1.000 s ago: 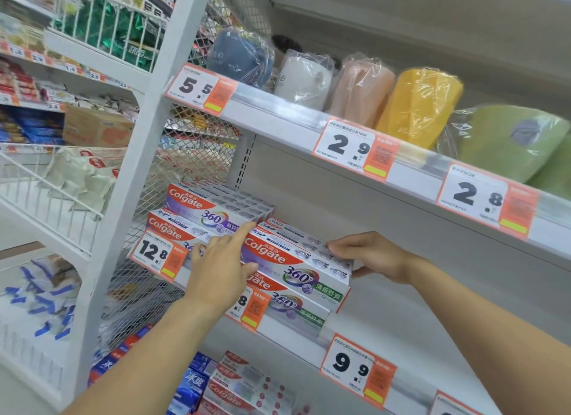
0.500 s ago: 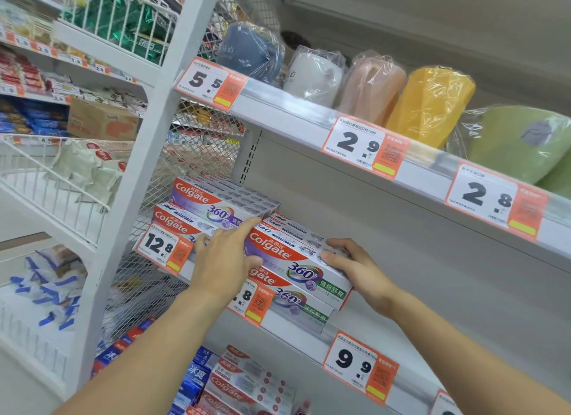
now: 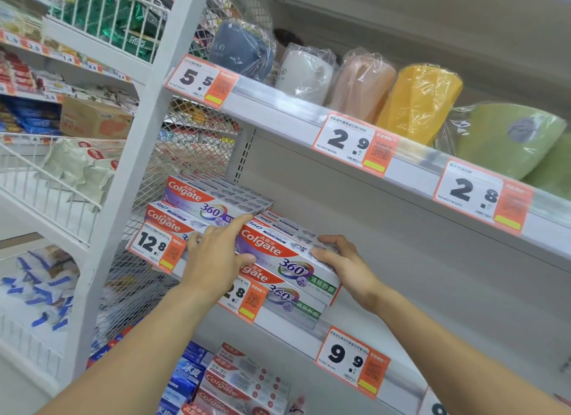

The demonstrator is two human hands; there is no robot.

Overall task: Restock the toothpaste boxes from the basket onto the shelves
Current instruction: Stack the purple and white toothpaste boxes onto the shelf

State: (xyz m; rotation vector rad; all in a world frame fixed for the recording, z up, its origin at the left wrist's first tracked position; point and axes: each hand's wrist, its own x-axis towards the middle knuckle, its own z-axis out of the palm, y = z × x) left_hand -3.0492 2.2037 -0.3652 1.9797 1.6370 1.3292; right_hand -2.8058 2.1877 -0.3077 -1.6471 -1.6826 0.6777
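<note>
Toothpaste box (image 3: 287, 260) lay atop a second box (image 3: 293, 303) on the middle shelf (image 3: 398, 380), at its front edge; the left hand (image 3: 216, 257) held the box's left end, fingers curled at its near face, forefinger stretched along its top; the right hand (image 3: 343, 260) gripped the box's right end, fingers bent over the top; left of the box stood another stack (image 3: 197, 204); above the box, wrapped cups (image 3: 364, 84) lined the upper shelf (image 3: 411, 170).
</note>
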